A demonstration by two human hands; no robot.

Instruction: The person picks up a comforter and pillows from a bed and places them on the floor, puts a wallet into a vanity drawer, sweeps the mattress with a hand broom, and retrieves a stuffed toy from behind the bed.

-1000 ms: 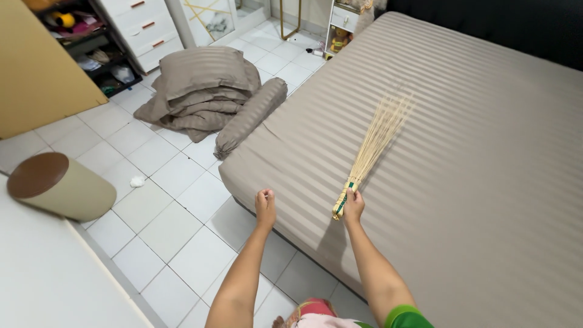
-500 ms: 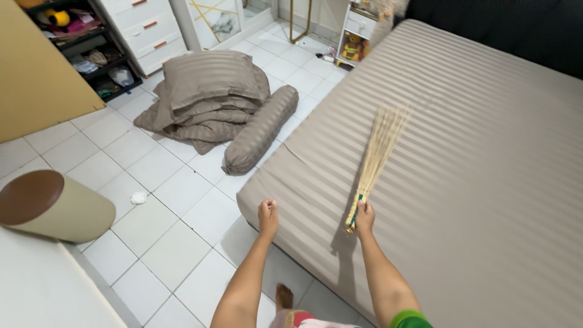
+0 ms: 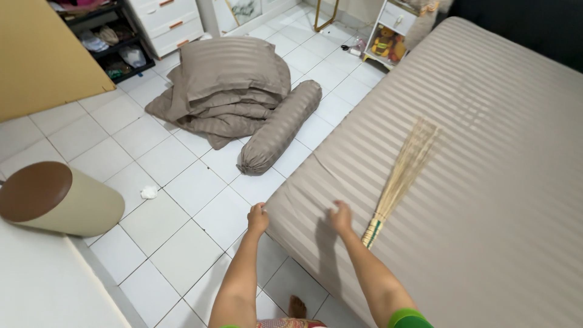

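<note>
Both forearms are bare from the elbow down, with no watch, ring or bracelet showing on the left hand [image 3: 257,218] or the right hand [image 3: 341,217]. A bright green short sleeve [image 3: 408,318] edges the right upper arm. Below, a strip of pink-and-red patterned cloth [image 3: 285,324] shows at the waist, and one bare foot [image 3: 296,306].

Striped taupe bed [image 3: 486,152] with stick broom [image 3: 401,176] flat on it, near its corner.

bed top [image 3: 486,182]: open | obstacle: stick broom [image 3: 401,176] | floor: bolster [image 3: 280,127]
</note>
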